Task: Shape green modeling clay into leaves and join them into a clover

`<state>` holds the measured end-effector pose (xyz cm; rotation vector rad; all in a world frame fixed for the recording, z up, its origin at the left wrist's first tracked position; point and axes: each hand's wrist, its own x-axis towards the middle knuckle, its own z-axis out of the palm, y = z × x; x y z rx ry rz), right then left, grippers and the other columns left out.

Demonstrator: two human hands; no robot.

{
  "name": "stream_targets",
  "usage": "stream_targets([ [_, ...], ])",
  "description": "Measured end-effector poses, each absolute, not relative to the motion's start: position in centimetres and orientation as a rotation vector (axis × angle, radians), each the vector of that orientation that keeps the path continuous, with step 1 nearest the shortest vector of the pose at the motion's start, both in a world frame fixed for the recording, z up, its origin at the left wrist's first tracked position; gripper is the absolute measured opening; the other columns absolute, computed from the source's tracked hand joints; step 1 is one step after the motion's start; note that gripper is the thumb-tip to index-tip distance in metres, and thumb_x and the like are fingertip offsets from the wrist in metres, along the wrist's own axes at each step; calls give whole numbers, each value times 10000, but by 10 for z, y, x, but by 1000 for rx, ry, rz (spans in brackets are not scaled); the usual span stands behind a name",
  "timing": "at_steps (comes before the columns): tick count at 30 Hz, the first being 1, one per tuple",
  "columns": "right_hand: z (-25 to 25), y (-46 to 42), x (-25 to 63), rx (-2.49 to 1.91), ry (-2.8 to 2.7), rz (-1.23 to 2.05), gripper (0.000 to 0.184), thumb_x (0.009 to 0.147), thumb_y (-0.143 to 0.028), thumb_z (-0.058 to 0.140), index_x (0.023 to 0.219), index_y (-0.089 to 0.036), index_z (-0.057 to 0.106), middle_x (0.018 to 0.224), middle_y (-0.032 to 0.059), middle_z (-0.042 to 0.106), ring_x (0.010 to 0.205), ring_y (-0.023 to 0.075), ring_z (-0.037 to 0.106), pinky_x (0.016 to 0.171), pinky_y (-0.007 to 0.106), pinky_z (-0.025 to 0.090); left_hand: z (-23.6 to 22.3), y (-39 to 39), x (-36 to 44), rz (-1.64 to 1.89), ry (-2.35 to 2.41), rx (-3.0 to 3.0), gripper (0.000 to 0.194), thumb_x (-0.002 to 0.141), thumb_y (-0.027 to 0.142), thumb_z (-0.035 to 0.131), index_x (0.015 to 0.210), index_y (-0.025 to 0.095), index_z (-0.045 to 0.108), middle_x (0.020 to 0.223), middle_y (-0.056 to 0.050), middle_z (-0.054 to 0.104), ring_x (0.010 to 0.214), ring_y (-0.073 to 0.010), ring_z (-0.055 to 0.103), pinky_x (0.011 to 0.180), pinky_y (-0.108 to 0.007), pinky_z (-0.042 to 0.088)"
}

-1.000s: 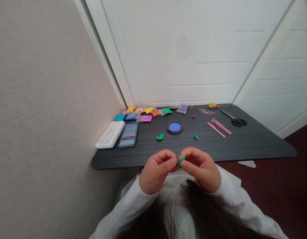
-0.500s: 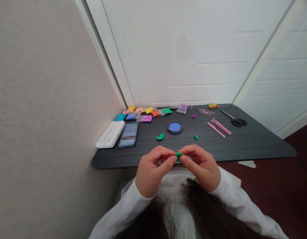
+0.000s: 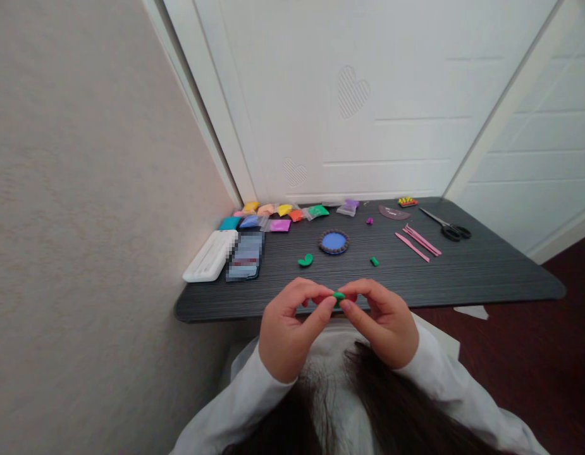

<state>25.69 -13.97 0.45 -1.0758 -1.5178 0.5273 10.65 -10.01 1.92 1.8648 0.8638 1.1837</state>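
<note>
My left hand (image 3: 292, 332) and my right hand (image 3: 382, 322) meet over the near edge of the dark table (image 3: 463, 272). Both pinch one small green clay piece (image 3: 338, 296) between thumbs and forefingers. On the table beyond lie a green clay crescent (image 3: 305, 260), a small green clay bit (image 3: 374, 261) and a round blue clay disc with a brown beaded rim (image 3: 333, 242).
Small bags of coloured clay (image 3: 283, 215) line the back left. A white box (image 3: 207, 256) and a dark flat item (image 3: 246, 256) lie at the left. Pink modelling tools (image 3: 418, 242), scissors (image 3: 448, 226), a brown half-disc (image 3: 393, 213) and a purple bit (image 3: 369, 221) lie to the right.
The green piece, held upright a second ago, has been turned flatter between my fingertips, and both hands have shifted slightly left and forward over the table edge.
</note>
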Motion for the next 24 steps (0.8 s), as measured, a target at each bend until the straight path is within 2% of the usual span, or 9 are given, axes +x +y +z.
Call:
stream_targets([
  [9, 5, -140, 256, -1076, -1536, 513, 114, 782, -187, 554, 884, -222, 594, 767, 13, 631, 715, 135, 562, 678, 285, 458, 20, -101, 107, 1184, 866, 1822, 71, 733, 189, 592, 778, 198, 647, 751, -18, 602, 709, -145, 524, 664, -260, 395],
  [17, -1, -139, 253, -1072, -1490, 529, 205, 770, -208, 574, 973, -229, 558, 792, 13, 622, 741, 139, 558, 702, 288, 464, 17, -103, 109, 1214, 875, 1727, 55, 750, 216, 584, 741, 190, 632, 729, -9, 575, 694, -134, 507, 661, -254, 397],
  [22, 2, -139, 254, -1128, -1548, 542, 50, 781, -217, 556, 825, -207, 577, 729, 5, 599, 701, 133, 536, 676, 277, 439, 13, -104, 113, 1226, 800, 1547, 57, 761, 212, 580, 777, 205, 635, 750, 2, 576, 716, -125, 522, 670, -246, 404],
  [24, 3, -139, 255, -1153, -1531, 541, 48, 792, -227, 539, 809, -203, 577, 727, 11, 598, 703, 139, 536, 680, 284, 436, 11, -104, 114, 1219, 784, 1506, 62, 759, 207, 583, 786, 208, 639, 757, 3, 580, 731, -127, 531, 686, -248, 409],
])
